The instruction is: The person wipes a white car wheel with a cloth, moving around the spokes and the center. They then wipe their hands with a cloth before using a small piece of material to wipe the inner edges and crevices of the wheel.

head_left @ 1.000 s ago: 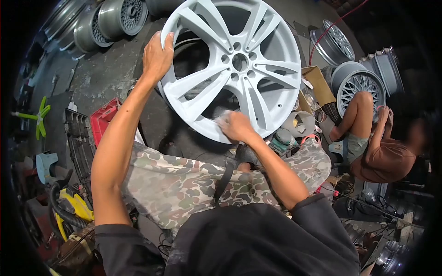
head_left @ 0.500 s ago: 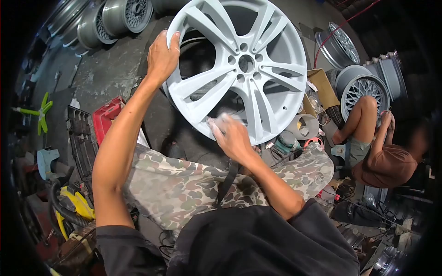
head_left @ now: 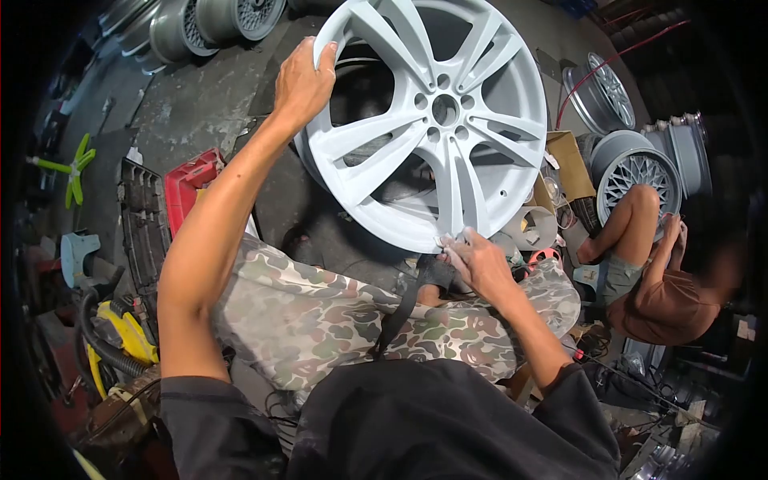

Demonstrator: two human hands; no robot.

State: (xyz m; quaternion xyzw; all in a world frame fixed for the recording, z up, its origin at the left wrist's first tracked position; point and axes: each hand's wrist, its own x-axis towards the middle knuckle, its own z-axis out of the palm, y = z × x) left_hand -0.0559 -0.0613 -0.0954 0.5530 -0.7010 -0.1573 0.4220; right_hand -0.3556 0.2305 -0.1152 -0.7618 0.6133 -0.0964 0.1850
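Observation:
A whitish-grey alloy wheel rim [head_left: 376,216] with paired spokes and several bolt holes stands tilted in front of me. My left hand [head_left: 306,80] grips its upper left edge, thumb on the front face and fingers behind. At the bottom edge, below a pair of spokes, is my right hand [head_left: 480,264]. Its fingers are bent together against the lip and dusted white. Whatever lies under those fingertips is too small and hidden to name.
Mesh-pattern wheels [head_left: 640,180] stand at right beside a cardboard box [head_left: 570,164]. Nearby sits another person in a brown shirt [head_left: 668,300]. More wheels [head_left: 240,16] lie at upper left. A red tray [head_left: 182,192] and a yellow tool [head_left: 128,332] are on the left.
My right hand has slid rightwards along the wheel's lower edge, from the left spokes to the bottom ones. My left hand keeps its hold; the whole view has shifted slightly.

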